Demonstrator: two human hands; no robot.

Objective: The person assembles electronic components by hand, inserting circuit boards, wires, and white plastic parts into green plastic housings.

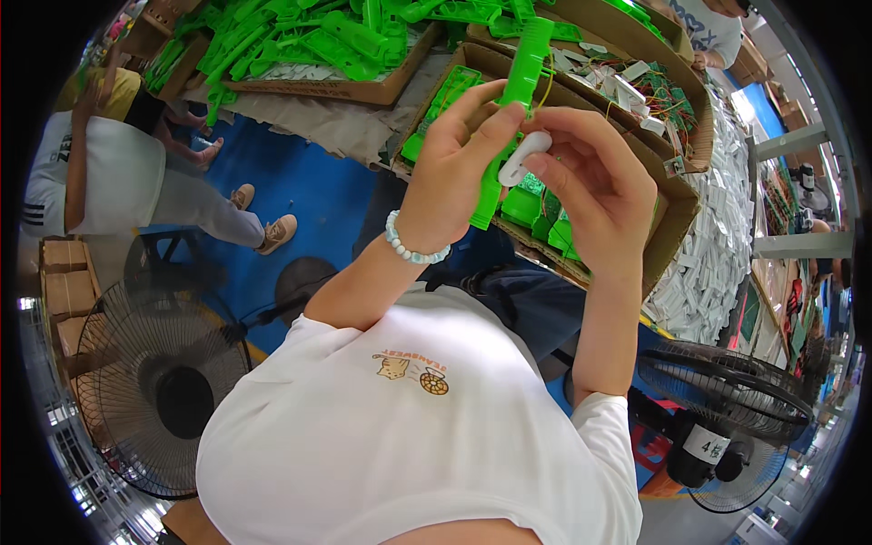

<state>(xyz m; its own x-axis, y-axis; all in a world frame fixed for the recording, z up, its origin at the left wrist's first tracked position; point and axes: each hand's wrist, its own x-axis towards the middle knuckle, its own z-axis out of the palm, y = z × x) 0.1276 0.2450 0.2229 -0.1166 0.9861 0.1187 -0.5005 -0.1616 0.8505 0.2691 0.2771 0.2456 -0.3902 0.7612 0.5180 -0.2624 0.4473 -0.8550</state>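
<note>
My left hand, with a pale beaded bracelet at the wrist, is closed around a long bright green plastic housing. The housing stands tilted, its upper end pointing away from me. A thin yellow wire runs beside it. Between the thumb and fingers of my right hand is a small white rounded plastic piece, held against or just in front of the housing's lower half; contact between them is unclear. Directly below both hands sits a cardboard box with green housings in it.
Green plastic parts overflow a shallow carton at the far left. Another carton holds circuit boards, wires and white pieces. A heap of white parts lies at right. Fans flank me. People sit nearby.
</note>
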